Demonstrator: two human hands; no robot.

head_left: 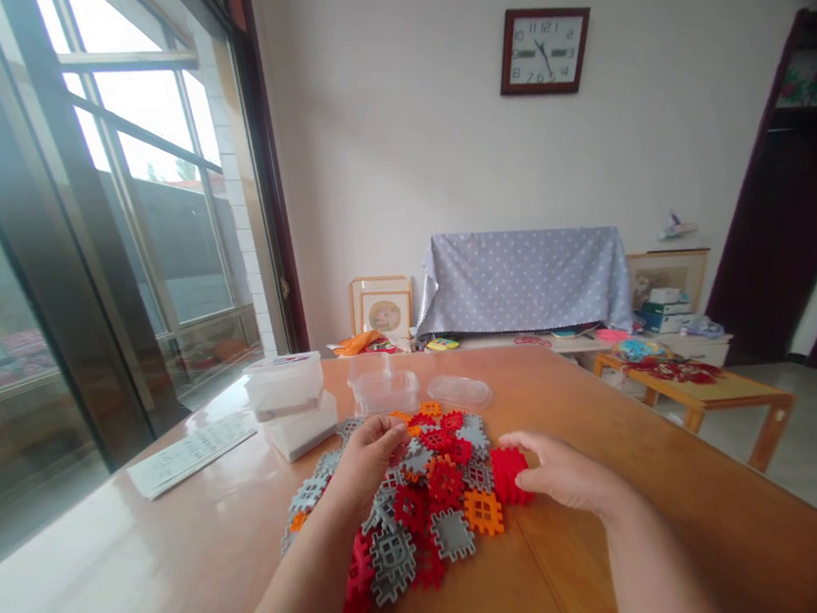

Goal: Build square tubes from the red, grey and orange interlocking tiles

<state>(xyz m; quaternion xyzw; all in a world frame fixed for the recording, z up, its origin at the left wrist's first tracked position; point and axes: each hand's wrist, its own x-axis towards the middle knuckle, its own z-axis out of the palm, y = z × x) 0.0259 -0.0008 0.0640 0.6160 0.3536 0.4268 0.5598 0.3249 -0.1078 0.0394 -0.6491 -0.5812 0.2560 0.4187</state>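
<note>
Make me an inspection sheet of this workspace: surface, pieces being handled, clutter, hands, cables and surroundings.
Surface: glossy brown table.
Pieces: loose pile of notched tiles in grey, red and orange; red stack at its right side.
Clutter: pale boxes, stacked; printed sheet; clear containers; clear lid.
Hands: left hand over the pile, whether it holds a tile unclear; right hand at the red stack, grip unclear.
Cables: nothing seen.
Surroundings: wall clock; polka-dot cloth by the wall; low wooden table to the right; glazed panels to the left.
</note>
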